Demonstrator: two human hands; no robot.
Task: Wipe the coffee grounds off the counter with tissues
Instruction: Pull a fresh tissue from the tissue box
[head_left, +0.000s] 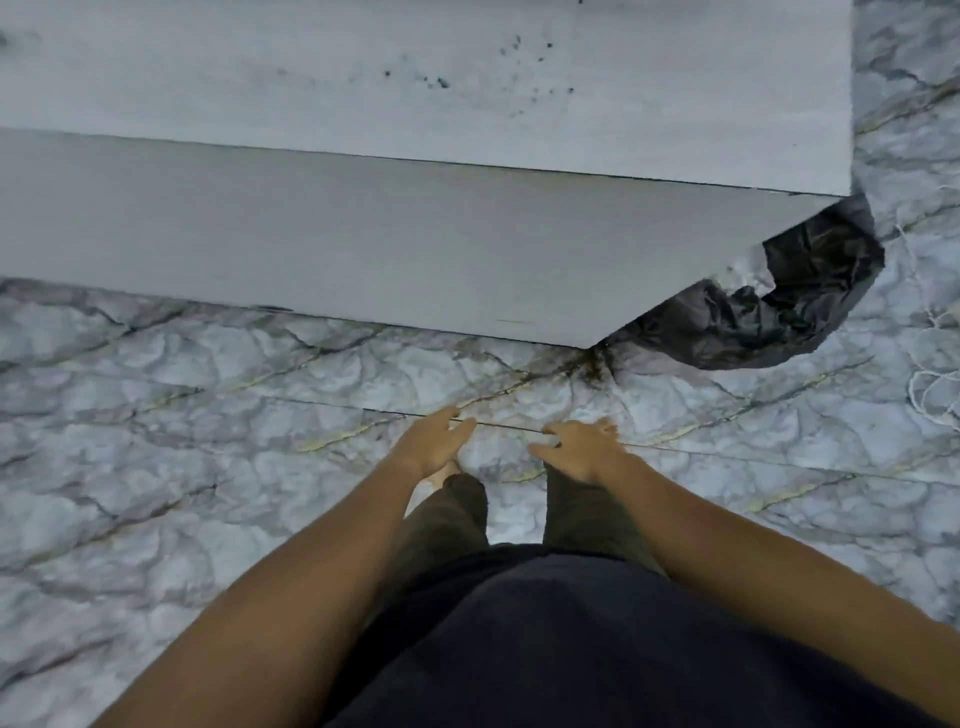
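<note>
Dark coffee grounds (519, 67) lie scattered over the pale counter top (260, 88) near its far right part. I look straight down past the counter's front panel at the floor. My left hand (431, 441) and my right hand (579, 447) hang low in front of my legs, well below the counter edge. Both hands hold nothing and their fingers are loosely spread. No tissue is in view.
A bin lined with a black plastic bag (795, 301) stands on the marble-patterned floor (208, 415) at the counter's right corner. White string (935, 374) lies on the floor at the far right. My legs and dark shirt fill the bottom centre.
</note>
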